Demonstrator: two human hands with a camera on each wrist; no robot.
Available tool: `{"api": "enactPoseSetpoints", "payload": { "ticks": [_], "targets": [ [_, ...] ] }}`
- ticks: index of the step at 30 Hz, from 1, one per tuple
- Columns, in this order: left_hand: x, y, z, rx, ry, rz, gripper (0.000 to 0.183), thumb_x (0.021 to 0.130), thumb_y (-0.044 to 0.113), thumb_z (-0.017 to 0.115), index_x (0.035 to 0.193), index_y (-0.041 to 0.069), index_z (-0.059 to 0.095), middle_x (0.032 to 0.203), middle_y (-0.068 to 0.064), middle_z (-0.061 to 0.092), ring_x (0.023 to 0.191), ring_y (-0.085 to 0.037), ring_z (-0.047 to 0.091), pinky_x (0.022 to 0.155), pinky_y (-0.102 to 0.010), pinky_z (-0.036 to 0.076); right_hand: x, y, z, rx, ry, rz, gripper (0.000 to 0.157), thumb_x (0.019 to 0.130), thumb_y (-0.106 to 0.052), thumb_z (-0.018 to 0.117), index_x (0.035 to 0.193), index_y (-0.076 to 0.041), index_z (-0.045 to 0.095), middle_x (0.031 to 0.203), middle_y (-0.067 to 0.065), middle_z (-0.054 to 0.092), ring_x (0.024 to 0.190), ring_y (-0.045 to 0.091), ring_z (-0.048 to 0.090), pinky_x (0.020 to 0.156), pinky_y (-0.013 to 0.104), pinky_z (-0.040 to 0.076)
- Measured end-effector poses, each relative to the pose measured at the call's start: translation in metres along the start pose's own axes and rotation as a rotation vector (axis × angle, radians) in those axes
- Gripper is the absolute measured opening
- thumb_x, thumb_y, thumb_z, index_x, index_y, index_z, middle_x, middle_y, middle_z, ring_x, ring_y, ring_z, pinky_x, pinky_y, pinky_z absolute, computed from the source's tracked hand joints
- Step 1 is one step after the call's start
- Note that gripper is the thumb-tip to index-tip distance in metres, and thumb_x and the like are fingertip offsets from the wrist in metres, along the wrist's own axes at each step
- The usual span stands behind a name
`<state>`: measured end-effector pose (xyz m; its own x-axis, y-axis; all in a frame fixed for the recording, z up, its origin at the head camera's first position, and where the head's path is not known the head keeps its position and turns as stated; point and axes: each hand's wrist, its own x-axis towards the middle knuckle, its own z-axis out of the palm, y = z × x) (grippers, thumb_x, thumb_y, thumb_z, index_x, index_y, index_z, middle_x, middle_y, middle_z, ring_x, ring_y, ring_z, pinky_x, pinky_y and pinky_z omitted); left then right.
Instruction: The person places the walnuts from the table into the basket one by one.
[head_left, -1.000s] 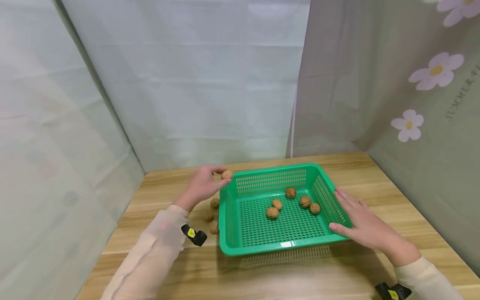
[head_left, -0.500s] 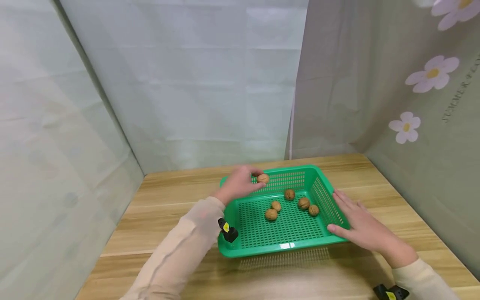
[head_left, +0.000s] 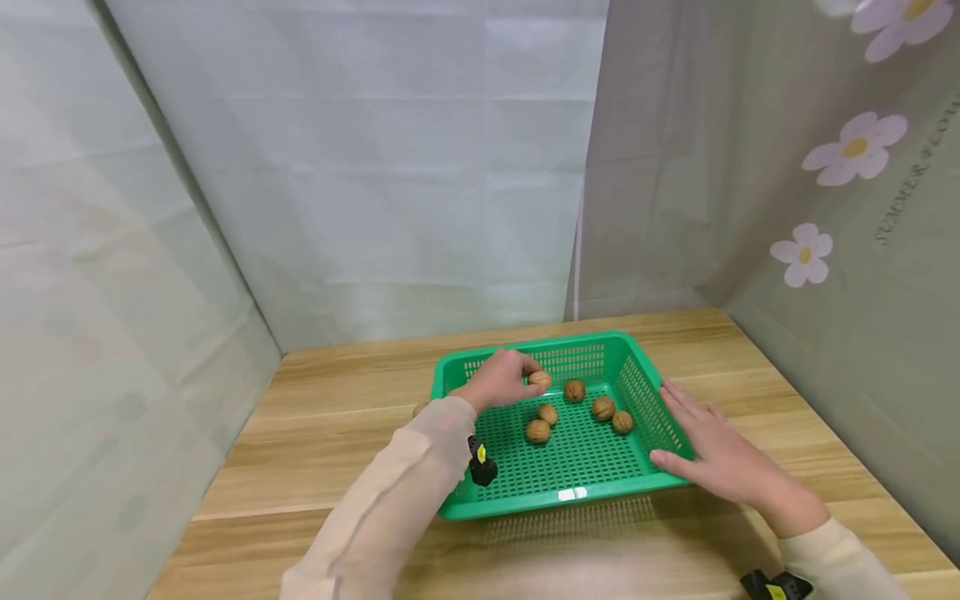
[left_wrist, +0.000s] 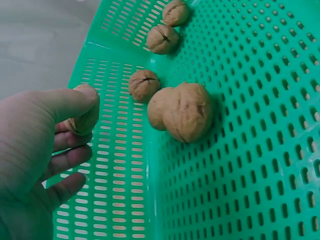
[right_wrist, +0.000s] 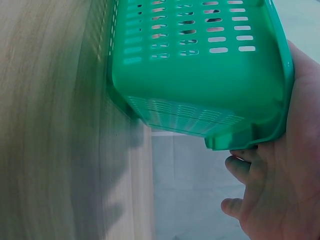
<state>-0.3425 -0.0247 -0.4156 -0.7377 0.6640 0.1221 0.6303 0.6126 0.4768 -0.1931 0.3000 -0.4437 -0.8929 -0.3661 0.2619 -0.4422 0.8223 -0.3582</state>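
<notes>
My left hand [head_left: 497, 381] pinches a walnut [head_left: 540, 380] between thumb and fingers, inside the far left part of a green plastic basket [head_left: 525, 503]. In the left wrist view, that held walnut [left_wrist: 86, 112] is apart from the basket wall and from the others. Several walnuts lie on the slotted basket floor, among them a walnut [head_left: 537, 431] nearest my left wrist and a darker walnut [head_left: 574, 391] by the far wall. With straight fingers, my right hand [head_left: 720, 454] rests on the basket's right rim; the right wrist view shows the palm [right_wrist: 295, 185] against the rim.
The basket stands on a wooden table [head_left: 330, 433]. Partly hidden by my left sleeve, a walnut [head_left: 421, 408] lies on the table just left of the basket. Pale cloth [head_left: 375, 183] hangs behind the table, and flower-printed cloth [head_left: 885, 333] hangs on the right.
My left hand has carried the walnut rightward from the basket's left rim, then lower inside it. The right hand stays at the right rim.
</notes>
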Motion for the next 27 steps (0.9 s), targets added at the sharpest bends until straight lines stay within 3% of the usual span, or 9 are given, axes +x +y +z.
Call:
{"api": "enactPoseSetpoints", "payload": {
  "ticks": [6, 10, 14, 18, 24, 27],
  "targets": [
    [-0.001, -0.005, 0.006, 0.008, -0.068, -0.050, 0.011, 0.091, 0.031, 0.068, 0.090, 0.021, 0.073, 0.066, 0.010, 0.057, 0.050, -0.008, 0.028, 0.059, -0.025, 0.035, 0.001, 0.001, 0.000, 0.003, -0.003, 0.006, 0.090, 0.090, -0.046, 0.063, 0.154, -0.005, 0.015, 0.160, 0.011, 0.010, 0.142, 0.041, 0.017, 0.109, 0.064, 0.011],
    [-0.001, -0.007, 0.011, 0.009, -0.125, -0.046, 0.011, 0.091, 0.029, 0.069, 0.090, 0.019, 0.074, 0.061, 0.007, 0.053, 0.050, -0.009, 0.032, 0.054, -0.025, 0.032, 0.001, 0.002, 0.001, 0.001, -0.001, 0.001, 0.090, 0.090, -0.048, 0.062, 0.154, -0.005, 0.015, 0.160, 0.010, 0.010, 0.142, 0.040, 0.017, 0.109, 0.065, 0.011],
    [-0.001, -0.006, 0.015, 0.007, -0.160, -0.048, 0.008, 0.090, 0.026, 0.070, 0.091, 0.019, 0.074, 0.067, 0.008, 0.059, 0.054, -0.009, 0.042, 0.059, -0.026, 0.037, 0.000, 0.004, 0.003, 0.008, 0.006, -0.004, 0.090, 0.091, -0.047, 0.063, 0.154, -0.005, 0.014, 0.160, 0.010, 0.009, 0.142, 0.041, 0.017, 0.110, 0.064, 0.010],
    [-0.001, -0.006, 0.016, 0.020, -0.179, -0.041, 0.007, 0.088, 0.025, 0.072, 0.084, 0.019, 0.073, 0.070, 0.009, 0.061, 0.058, -0.008, 0.046, 0.057, -0.026, 0.040, 0.000, 0.004, 0.003, 0.016, 0.008, -0.004, 0.090, 0.090, -0.046, 0.063, 0.154, -0.005, 0.015, 0.160, 0.010, 0.010, 0.142, 0.042, 0.018, 0.110, 0.064, 0.009],
    [0.000, -0.008, 0.017, 0.055, -0.188, -0.009, 0.024, 0.087, 0.023, 0.073, 0.067, 0.018, 0.061, 0.060, 0.008, 0.048, 0.054, -0.009, 0.037, 0.054, -0.024, 0.033, 0.000, 0.003, 0.002, 0.017, 0.002, 0.001, 0.090, 0.091, -0.047, 0.063, 0.154, -0.005, 0.015, 0.160, 0.011, 0.010, 0.143, 0.039, 0.015, 0.110, 0.064, 0.009],
    [-0.001, -0.008, 0.017, 0.046, -0.186, -0.014, 0.024, 0.086, 0.022, 0.075, 0.067, 0.019, 0.060, 0.061, 0.009, 0.049, 0.055, -0.008, 0.036, 0.055, -0.025, 0.032, 0.000, 0.002, 0.002, 0.017, 0.000, 0.002, 0.090, 0.091, -0.047, 0.063, 0.154, -0.005, 0.014, 0.160, 0.011, 0.009, 0.143, 0.039, 0.015, 0.110, 0.064, 0.009]
  ]
}}
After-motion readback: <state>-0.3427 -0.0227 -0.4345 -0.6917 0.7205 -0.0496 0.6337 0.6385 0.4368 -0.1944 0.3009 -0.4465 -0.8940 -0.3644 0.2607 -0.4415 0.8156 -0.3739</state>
